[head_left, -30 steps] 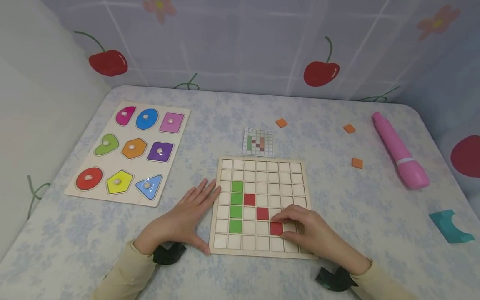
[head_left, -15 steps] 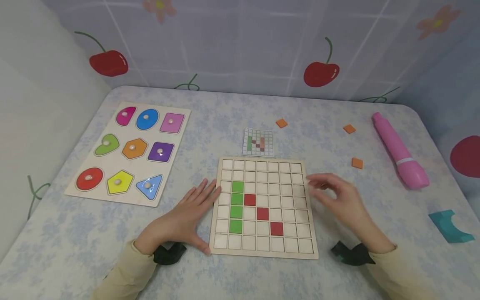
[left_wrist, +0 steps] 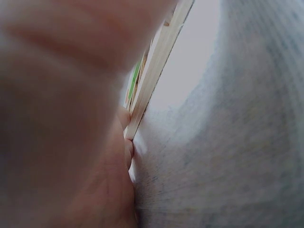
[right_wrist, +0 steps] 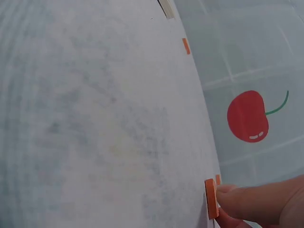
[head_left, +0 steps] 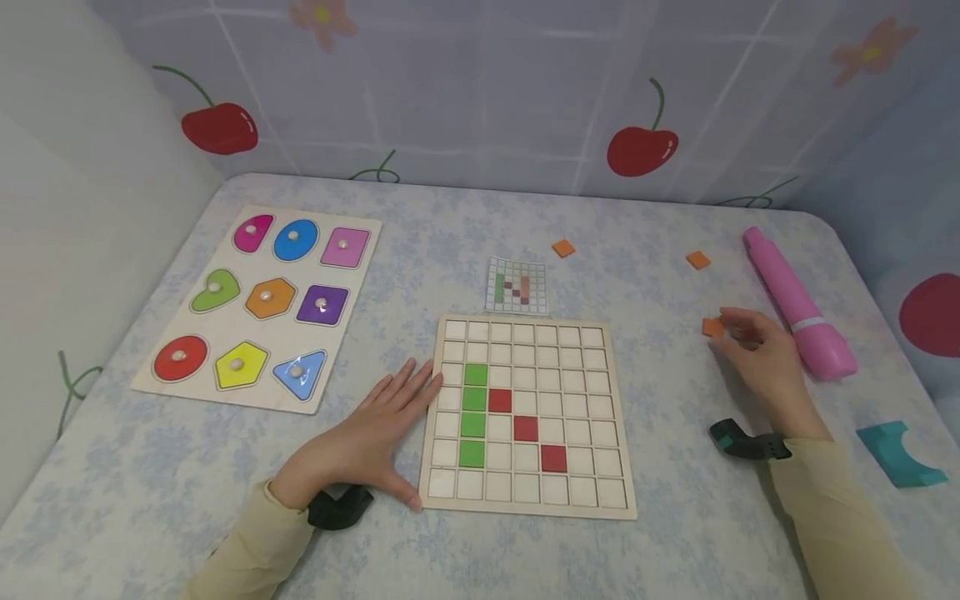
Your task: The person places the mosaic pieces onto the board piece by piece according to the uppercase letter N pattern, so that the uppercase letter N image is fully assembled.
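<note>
Head view: the left hand (head_left: 363, 433) lies open, fingers spread against the left edge of the board (head_left: 551, 356); the right hand (head_left: 768, 367), fingers bent, touches an orange tile (head_left: 711, 327) right of the board. Picking up that tile seems the step in hand.

Left wrist: fingertips touch the board's edge.

Right wrist: thumb meets the tile; whether it is pinched I cannot tell. A sure pinch and lift seem called for.
</note>
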Demonstrator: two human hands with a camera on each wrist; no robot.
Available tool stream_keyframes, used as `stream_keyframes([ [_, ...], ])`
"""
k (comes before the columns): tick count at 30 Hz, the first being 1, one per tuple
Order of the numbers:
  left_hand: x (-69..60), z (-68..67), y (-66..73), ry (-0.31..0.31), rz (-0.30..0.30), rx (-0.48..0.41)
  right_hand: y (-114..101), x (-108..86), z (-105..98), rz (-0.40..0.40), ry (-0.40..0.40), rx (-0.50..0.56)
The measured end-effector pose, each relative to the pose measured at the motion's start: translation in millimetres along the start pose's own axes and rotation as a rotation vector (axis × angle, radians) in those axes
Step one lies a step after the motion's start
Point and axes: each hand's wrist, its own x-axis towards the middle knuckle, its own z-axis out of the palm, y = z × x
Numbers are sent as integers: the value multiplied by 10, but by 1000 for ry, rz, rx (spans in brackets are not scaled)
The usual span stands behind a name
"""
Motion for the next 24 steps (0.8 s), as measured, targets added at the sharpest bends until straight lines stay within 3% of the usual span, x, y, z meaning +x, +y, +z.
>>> stream_keyframes([
  [9,-8,-12,21,-7,-13,-14,41,93,56,-101,48,-60],
  [17,-6,-5,12,-7,-13,-4,30,107,66,-93,81,-62],
  [24,-3,-10,21,-11,-13,-2,-104,43,60,-75,49,-38],
])
